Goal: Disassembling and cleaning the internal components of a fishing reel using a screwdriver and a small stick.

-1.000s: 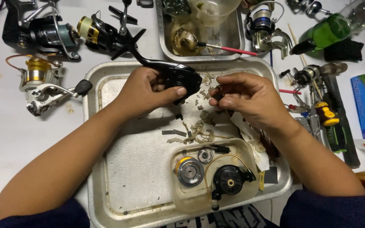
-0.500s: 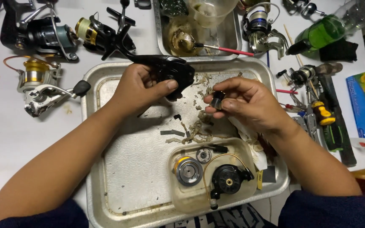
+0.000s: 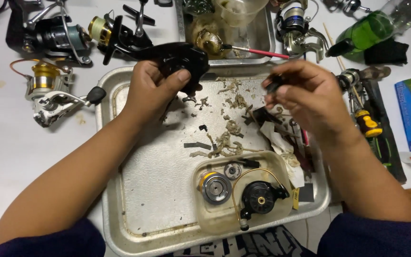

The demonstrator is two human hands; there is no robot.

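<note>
Both hands raised over metal tray (image 3: 134,223); reel body in left, small part in right.

Left hand (image 3: 151,90) closed around a black reel body (image 3: 181,59), held above the tray's far edge, thumb on its front face. Right hand (image 3: 310,95) blurred, fingers pinched narrow on a small dark part (image 3: 273,84) over the tray's right side; the part's shape cannot be told. On the tray floor between the hands: scraps of dried grease and fibre (image 3: 229,138). Near tray corner holds a shallow clear plastic tub (image 3: 205,214) with a silver spool (image 3: 215,187) and a black rotor (image 3: 259,196) side by side. On the white counter (image 3: 5,143), left of the tray, a gold-and-silver spinning reel (image 3: 48,90); right of it, a yellow-handled screwdriver (image 3: 367,121).
</note>
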